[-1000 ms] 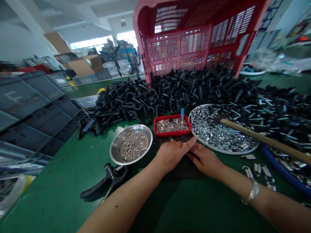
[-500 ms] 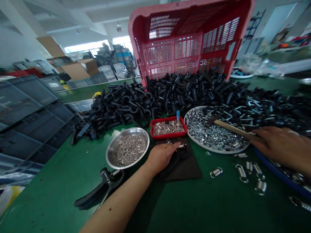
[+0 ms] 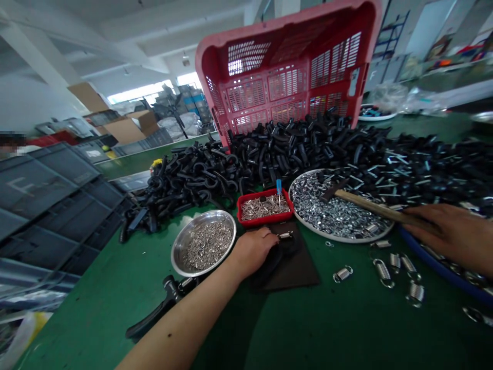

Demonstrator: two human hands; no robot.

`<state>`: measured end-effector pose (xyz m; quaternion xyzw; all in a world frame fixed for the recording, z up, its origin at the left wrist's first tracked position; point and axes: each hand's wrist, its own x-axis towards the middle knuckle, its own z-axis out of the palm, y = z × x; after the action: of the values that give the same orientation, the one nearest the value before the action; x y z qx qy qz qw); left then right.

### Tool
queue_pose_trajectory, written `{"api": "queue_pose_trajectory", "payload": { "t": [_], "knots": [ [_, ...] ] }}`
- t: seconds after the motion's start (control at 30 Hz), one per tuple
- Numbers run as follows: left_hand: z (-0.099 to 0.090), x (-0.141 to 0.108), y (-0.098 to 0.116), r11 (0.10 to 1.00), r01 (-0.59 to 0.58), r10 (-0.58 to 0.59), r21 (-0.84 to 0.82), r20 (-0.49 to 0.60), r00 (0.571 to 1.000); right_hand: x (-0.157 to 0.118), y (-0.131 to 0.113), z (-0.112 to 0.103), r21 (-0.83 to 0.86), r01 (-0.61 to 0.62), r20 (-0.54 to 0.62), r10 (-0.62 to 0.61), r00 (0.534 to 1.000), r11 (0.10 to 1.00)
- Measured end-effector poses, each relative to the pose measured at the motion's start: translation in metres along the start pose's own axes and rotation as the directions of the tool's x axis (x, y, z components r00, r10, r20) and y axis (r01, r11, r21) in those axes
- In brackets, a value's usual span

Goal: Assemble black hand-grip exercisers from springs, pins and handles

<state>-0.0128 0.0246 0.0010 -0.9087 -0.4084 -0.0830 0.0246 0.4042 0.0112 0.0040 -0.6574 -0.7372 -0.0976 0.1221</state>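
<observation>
My left hand [image 3: 252,252] is closed round a black plastic handle [image 3: 271,264] lying on a dark square pad [image 3: 302,267]. From beside its fingers a coil spring [image 3: 285,235] sticks out to the right. My right hand [image 3: 454,231] grips the wooden shaft of a hammer [image 3: 370,206]. The hammer's head lies over a round tray [image 3: 339,239] full of small shiny metal pieces. Left of my forearm rests another black handle [image 3: 154,311] fitted with a spring, partly covered by the arm.
A steel bowl [image 3: 175,262] of small metal parts and a red tray [image 3: 265,221] of pins with a blue screwdriver [image 3: 279,187] stand ahead. Loose springs [image 3: 383,272] lie at right near a blue-rimmed tray [image 3: 427,259]. Behind are heaped black parts [image 3: 296,149] and a tipped red crate [image 3: 285,31].
The camera view has shifted slightly. My left fingers have drawn back a little from the spring, showing more of it. My right hand has closed more fully round the hammer shaft.
</observation>
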Motion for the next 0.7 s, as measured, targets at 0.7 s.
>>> {"api": "queue_pose_trajectory", "payload": {
  "t": [0.7],
  "knots": [
    [0.010, 0.009, 0.009, 0.917, 0.264, -0.306, -0.298, -0.105, 0.946, -0.014, -0.006, 0.005, 0.097, 0.050, -0.040, -0.047, 0.998, 0.994]
  ]
}}
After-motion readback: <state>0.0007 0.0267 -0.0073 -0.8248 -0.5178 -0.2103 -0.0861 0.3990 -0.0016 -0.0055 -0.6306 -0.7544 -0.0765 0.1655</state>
